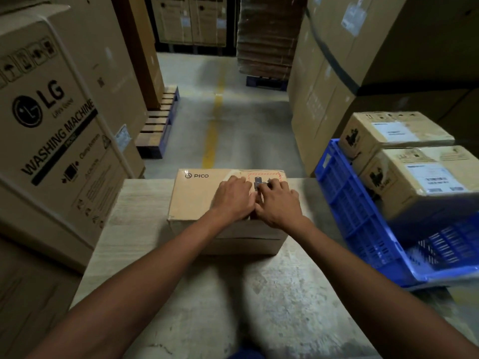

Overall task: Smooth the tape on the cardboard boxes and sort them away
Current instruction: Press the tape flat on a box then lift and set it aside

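Cardboard box (197, 200), left hand (233, 196), right hand (278, 207) pressing top

box (197, 200): matt cardboard | crate (347, 203): blue plastic lattice | table (259, 294): rough, mottled

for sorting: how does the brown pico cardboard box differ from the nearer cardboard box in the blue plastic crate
The PICO box lies on the table, the crate box in the blue crate. Left hand and right hand press the PICO box; the crate box is untouched. Crate box: white label; PICO box: red dashed mark. Both brown cardboard.
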The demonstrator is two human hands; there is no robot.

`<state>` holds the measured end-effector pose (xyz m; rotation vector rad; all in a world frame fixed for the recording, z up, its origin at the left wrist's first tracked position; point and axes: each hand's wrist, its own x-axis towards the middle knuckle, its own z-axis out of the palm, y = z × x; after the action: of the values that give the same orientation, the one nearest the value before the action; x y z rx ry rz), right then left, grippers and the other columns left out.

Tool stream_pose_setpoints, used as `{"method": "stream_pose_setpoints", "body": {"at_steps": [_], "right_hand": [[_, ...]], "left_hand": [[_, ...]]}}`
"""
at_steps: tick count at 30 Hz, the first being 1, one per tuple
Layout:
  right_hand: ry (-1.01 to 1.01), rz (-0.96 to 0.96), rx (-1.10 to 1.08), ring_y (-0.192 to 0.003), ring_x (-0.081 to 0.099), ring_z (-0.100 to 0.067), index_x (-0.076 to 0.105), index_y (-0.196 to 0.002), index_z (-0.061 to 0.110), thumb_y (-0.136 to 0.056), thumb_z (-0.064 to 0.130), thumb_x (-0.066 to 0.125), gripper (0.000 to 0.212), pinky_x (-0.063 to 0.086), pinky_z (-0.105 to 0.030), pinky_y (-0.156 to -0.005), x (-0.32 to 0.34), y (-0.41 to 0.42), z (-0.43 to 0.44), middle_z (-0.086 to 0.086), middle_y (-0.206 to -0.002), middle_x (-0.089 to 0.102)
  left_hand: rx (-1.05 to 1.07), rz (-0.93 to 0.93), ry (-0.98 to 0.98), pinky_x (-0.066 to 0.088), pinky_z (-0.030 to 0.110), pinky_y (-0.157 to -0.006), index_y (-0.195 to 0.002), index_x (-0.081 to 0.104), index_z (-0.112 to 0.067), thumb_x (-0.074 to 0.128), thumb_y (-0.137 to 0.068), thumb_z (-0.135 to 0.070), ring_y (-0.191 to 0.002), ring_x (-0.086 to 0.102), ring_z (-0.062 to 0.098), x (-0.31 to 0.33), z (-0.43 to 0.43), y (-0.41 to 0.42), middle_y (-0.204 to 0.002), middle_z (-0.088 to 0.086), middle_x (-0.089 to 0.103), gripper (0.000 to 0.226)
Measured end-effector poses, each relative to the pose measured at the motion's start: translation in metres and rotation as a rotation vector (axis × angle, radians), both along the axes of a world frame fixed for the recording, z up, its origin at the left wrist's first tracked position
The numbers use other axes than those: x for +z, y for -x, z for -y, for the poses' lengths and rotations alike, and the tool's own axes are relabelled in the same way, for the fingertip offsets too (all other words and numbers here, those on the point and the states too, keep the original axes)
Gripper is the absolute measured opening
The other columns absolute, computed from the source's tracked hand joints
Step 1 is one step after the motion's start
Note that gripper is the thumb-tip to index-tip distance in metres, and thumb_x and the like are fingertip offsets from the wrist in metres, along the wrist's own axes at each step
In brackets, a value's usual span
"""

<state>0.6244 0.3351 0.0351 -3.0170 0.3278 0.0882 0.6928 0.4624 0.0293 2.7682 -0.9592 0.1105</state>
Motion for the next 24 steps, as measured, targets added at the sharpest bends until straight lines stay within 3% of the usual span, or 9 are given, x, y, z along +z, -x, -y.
{"method": "stream_pose_setpoints", "body": {"at_steps": [2, 4, 6, 8, 12, 15, 19, 21, 24], "right_hand": [[-0.013, 0.007, -0.008, -0.135, 0.039, -0.035, 0.043, -0.145, 0.02, -0.098, 0.054, 0.036, 0.059, 0.037, -0.054, -0.106, 0.009, -0.014, -0.005, -0.017, -0.146, 0.043], [-0.079, -0.026, 0.022, -0.145, 0.029, -0.036, 0.033, -0.153, 0.02, -0.099, 0.06, 0.034, 0.067, 0.027, -0.057, -0.115, 0.007, -0.025, -0.016, -0.018, -0.158, 0.031], [-0.073, -0.058, 0.073, -0.152, 0.015, -0.037, 0.023, -0.158, 0.022, -0.098, 0.067, 0.029, 0.074, 0.015, -0.059, -0.12, -0.007, -0.03, -0.026, -0.018, -0.165, 0.016], [-0.032, -0.051, 0.09, -0.153, 0.011, -0.039, 0.022, -0.157, 0.023, -0.095, 0.073, 0.026, 0.079, 0.011, -0.06, -0.12, -0.016, -0.032, -0.029, -0.02, -0.166, 0.013], [0.016, -0.07, 0.136, -0.144, 0.028, -0.038, 0.035, -0.149, 0.027, -0.089, 0.08, 0.028, 0.08, 0.023, -0.062, -0.114, -0.003, -0.039, -0.016, -0.016, -0.159, 0.031], [0.04, 0.073, 0.112, -0.135, 0.04, -0.029, 0.05, -0.137, 0.026, -0.092, 0.072, 0.033, 0.066, 0.019, -0.069, -0.112, -0.006, -0.029, -0.012, -0.008, -0.146, 0.046], [-0.059, 0.259, -0.165, -0.142, 0.033, -0.033, 0.056, -0.123, 0.023, -0.094, 0.056, 0.045, 0.045, 0.023, -0.066, -0.113, -0.023, -0.012, -0.013, -0.015, -0.153, 0.039], [-0.212, 0.256, -0.356, -0.145, 0.027, -0.039, 0.05, -0.131, 0.022, -0.094, 0.056, 0.049, 0.051, 0.029, -0.061, -0.112, -0.024, -0.009, -0.01, -0.019, -0.16, 0.028], [-0.322, 0.271, -0.475, -0.135, 0.04, -0.041, 0.038, -0.141, 0.021, -0.093, 0.059, 0.051, 0.062, 0.044, -0.055, -0.102, -0.025, -0.001, -0.012, -0.019, -0.156, 0.03]], "left_hand": [[0.006, -0.014, 0.055, 0.043, 0.04, -0.082, -0.101, 0.066, -0.013, 0.046, -0.098, -0.032, -0.1, 0.057, 0.028, 0.007, -0.008, -0.009, -0.106, 0.011, 0.068, 0.028], [0.06, 0.015, 0.113, 0.045, 0.039, -0.08, -0.104, 0.066, -0.013, 0.048, -0.098, -0.033, -0.097, 0.059, 0.029, 0.008, -0.023, -0.02, -0.105, 0.011, 0.069, 0.028], [0.118, 0.022, 0.095, 0.047, 0.041, -0.088, -0.114, 0.066, -0.013, 0.046, -0.1, -0.037, -0.106, 0.06, 0.03, 0.0, -0.038, -0.028, -0.116, 0.011, 0.068, 0.034], [0.09, -0.032, -0.016, 0.041, 0.044, -0.107, -0.129, 0.06, -0.014, 0.043, -0.101, -0.04, -0.13, 0.051, 0.029, -0.01, -0.047, -0.035, -0.142, 0.011, 0.056, 0.042], [-0.025, -0.138, -0.058, 0.025, 0.045, -0.121, -0.149, 0.043, -0.017, 0.042, -0.102, -0.046, -0.15, 0.027, 0.024, -0.01, -0.059, -0.044, -0.162, 0.008, 0.031, 0.055], [-0.058, -0.141, -0.095, 0.011, 0.047, -0.124, -0.156, 0.03, -0.025, 0.034, -0.103, -0.052, -0.154, 0.012, 0.022, -0.016, -0.076, -0.041, -0.166, 0.004, 0.018, 0.059], [0.279, -0.091, 0.008, 0.006, 0.053, -0.122, -0.155, 0.029, -0.023, 0.031, -0.103, -0.053, -0.154, 0.004, 0.028, -0.025, -0.086, -0.026, -0.167, 0.007, 0.013, 0.06], [0.483, -0.125, 0.076, 0.011, 0.059, -0.119, -0.155, 0.028, -0.022, 0.032, -0.102, -0.054, -0.153, 0.005, 0.036, -0.022, -0.086, -0.018, -0.166, 0.012, 0.012, 0.062], [0.642, -0.207, 0.197, 0.026, 0.059, -0.113, -0.158, 0.016, -0.019, 0.036, -0.101, -0.056, -0.148, 0.018, 0.044, -0.017, -0.089, -0.005, -0.166, 0.017, 0.005, 0.071]]}}
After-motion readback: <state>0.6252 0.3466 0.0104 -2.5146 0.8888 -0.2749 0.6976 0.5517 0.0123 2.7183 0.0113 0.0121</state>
